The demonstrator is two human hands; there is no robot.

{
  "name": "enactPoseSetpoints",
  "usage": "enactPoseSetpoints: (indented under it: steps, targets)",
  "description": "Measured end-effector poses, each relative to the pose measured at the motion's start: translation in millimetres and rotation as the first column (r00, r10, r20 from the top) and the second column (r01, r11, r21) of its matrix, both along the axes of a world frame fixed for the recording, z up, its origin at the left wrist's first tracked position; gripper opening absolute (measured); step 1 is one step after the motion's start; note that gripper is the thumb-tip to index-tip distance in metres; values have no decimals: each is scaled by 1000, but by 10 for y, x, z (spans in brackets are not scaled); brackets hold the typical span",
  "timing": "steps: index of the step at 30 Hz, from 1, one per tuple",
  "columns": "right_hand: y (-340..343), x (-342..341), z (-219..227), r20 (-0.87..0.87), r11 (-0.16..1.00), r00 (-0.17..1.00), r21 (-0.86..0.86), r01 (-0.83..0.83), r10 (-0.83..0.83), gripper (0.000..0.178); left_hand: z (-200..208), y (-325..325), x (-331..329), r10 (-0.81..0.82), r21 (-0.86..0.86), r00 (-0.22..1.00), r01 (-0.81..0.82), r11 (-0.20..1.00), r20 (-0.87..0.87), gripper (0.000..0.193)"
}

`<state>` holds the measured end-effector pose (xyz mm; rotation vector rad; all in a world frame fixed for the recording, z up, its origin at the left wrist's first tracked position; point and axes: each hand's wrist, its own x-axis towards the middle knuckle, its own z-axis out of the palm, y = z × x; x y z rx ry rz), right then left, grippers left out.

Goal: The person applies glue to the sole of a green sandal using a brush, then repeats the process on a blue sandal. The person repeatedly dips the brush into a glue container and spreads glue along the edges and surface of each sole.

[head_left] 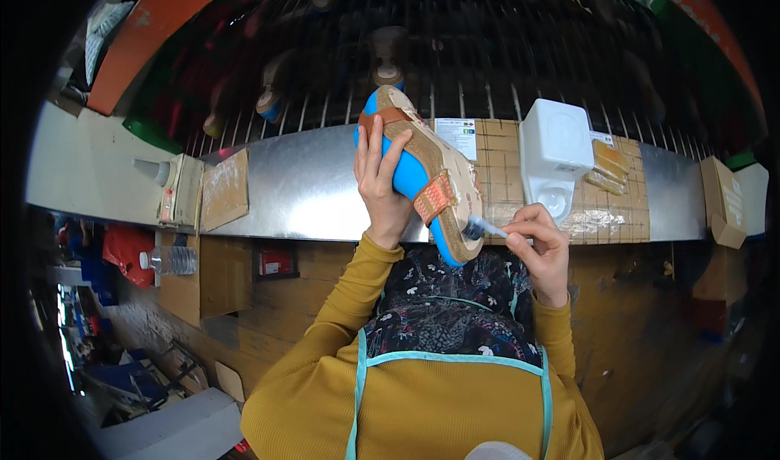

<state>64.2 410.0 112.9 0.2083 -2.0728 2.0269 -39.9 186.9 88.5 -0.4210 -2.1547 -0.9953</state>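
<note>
My left hand (380, 185) is closed around a sandal (431, 147) fitted on a bright blue shoe last (409, 175). Tilted on its side, the sandal shows its pale underside toward the right, with brown and orange woven straps wrapping round the cork-coloured edge. My fingers lie over the upper strap and the blue last. In my right hand (543, 253), thumb and fingers pinch the pale handle of a small brush (489, 226). Its dark bristles are at the lower end of the underside and appear to touch it.
Behind the sandal, a metal ledge (301, 185) carries cardboard (497, 167), a white plastic container (559, 139) and yellowish blocks (609, 167). Beyond runs a rack of metal rods (463, 86) with several lasted shoes (269, 104). A plastic bottle (172, 261) and a cardboard box (223, 277) are at left.
</note>
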Motion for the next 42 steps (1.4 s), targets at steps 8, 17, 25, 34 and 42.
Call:
enactPoseSetpoints:
  steps: [8, 17, 25, 34, 42]
  targets:
    - [-151, 98, 190, 3, 953, 968, 172, 249, -253, 12, -3, 109, -5, 2, 5, 1000, -1, 1000, -20, 67]
    - [-242, 190, 237, -241, 741, 863, 443, 505, -444, 18, -68, 118, -56, 39, 6, 998, -39, 999, -47, 70]
    - [-253, 138, 215, -381, 748, 838, 401, 530, -390, 26, -35, 167, -127, -41, 179, 999, 46, 983, -29, 67]
    - [-202, 286, 167, -607, 645, 720, 409, 646, -337, 33, -29, 171, -160, -108, 237, 994, 107, 965, -9, 60]
    - [-280, 119, 416, -611, 661, 741, 438, 610, -279, 34, -140, 162, -219, -215, 362, 976, 209, 908, -26, 61]
